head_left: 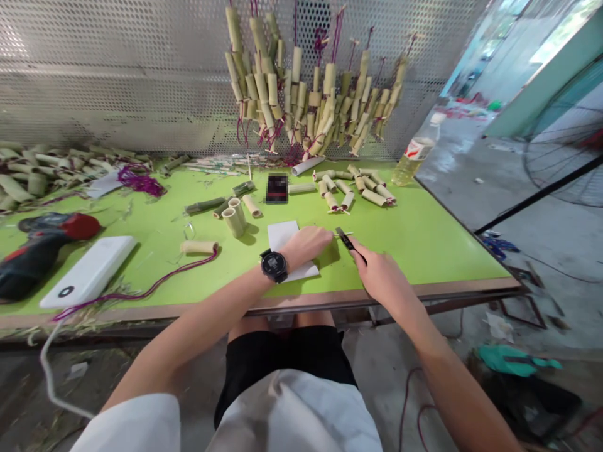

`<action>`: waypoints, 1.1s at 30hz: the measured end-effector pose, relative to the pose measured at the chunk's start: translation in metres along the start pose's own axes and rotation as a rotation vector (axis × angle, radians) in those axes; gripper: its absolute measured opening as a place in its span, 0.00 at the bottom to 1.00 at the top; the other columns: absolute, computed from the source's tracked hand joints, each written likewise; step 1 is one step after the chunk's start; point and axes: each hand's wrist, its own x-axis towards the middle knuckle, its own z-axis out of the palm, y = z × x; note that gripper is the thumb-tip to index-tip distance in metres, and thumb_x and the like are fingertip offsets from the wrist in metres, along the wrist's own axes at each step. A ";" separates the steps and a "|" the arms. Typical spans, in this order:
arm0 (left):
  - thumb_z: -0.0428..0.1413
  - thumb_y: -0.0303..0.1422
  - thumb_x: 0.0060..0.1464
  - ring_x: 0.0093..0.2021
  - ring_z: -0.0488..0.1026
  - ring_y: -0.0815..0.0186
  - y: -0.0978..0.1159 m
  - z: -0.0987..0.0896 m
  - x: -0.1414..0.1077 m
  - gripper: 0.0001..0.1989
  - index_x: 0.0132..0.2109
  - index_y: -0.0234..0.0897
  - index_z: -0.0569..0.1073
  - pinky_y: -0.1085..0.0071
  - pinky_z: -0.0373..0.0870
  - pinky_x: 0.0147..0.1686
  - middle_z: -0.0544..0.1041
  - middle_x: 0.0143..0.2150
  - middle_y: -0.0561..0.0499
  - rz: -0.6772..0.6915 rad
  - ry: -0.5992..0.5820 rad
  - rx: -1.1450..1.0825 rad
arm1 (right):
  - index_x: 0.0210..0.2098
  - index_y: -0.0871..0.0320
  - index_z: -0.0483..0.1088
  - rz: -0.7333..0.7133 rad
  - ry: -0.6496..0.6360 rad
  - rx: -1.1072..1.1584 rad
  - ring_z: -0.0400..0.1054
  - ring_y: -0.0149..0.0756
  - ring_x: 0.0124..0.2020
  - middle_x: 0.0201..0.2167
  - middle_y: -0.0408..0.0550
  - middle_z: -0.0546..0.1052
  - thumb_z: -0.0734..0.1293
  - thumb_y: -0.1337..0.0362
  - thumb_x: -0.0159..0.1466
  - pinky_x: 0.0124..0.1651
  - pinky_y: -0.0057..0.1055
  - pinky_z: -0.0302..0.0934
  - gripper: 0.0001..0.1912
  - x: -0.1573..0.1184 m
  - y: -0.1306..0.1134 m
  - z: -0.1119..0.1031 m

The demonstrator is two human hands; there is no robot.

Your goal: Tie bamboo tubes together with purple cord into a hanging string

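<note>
My right hand [384,273] is closed around a black utility knife [351,243], its blade pointing up and left. Just left of the blade, my left hand [308,243], with a black watch on the wrist, is pinched shut on a thin pale stick [349,234] that pokes out toward the knife. The blade is against or very close to the stick; I cannot tell which. Under my left wrist lies a folded white paper [282,233]. Left of it, short bamboo tubes [232,223] stand and lie on the green tabletop [424,251].
Strung bamboo pieces [325,107] hang on the perforated metal panel behind. More tied tubes [374,188] lie at the back right beside a bottle [417,154]. A cord-threaded tube [200,247], a white power bank [89,270] and a drill [47,245] are at left.
</note>
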 end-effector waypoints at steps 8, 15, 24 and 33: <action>0.49 0.15 0.64 0.37 0.81 0.59 -0.004 0.001 0.001 0.14 0.49 0.25 0.77 0.68 0.70 0.35 0.82 0.36 0.39 0.048 -0.004 0.040 | 0.70 0.51 0.69 -0.030 -0.006 0.054 0.80 0.46 0.34 0.39 0.57 0.86 0.58 0.61 0.77 0.31 0.31 0.58 0.25 0.006 0.008 0.001; 0.46 0.19 0.67 0.34 0.79 0.60 -0.008 0.011 0.001 0.19 0.60 0.30 0.71 0.69 0.65 0.32 0.81 0.39 0.41 -0.028 0.002 -0.011 | 0.69 0.54 0.71 -0.003 0.077 0.286 0.80 0.44 0.34 0.43 0.57 0.86 0.59 0.58 0.77 0.33 0.30 0.63 0.25 0.003 0.022 0.011; 0.39 0.37 0.77 0.27 0.73 0.61 -0.009 0.006 0.000 0.19 0.58 0.36 0.71 0.69 0.57 0.28 0.78 0.31 0.46 -0.087 0.069 -0.157 | 0.68 0.54 0.72 0.024 0.200 0.389 0.81 0.45 0.36 0.52 0.58 0.84 0.59 0.55 0.76 0.34 0.31 0.68 0.26 -0.013 0.028 0.016; 0.40 0.38 0.76 0.33 0.77 0.60 -0.006 -0.001 -0.002 0.20 0.59 0.37 0.73 0.69 0.63 0.33 0.82 0.41 0.43 -0.082 0.123 -0.232 | 0.68 0.56 0.72 0.028 0.236 0.525 0.78 0.39 0.33 0.53 0.57 0.83 0.59 0.51 0.75 0.34 0.29 0.68 0.28 -0.023 0.028 0.018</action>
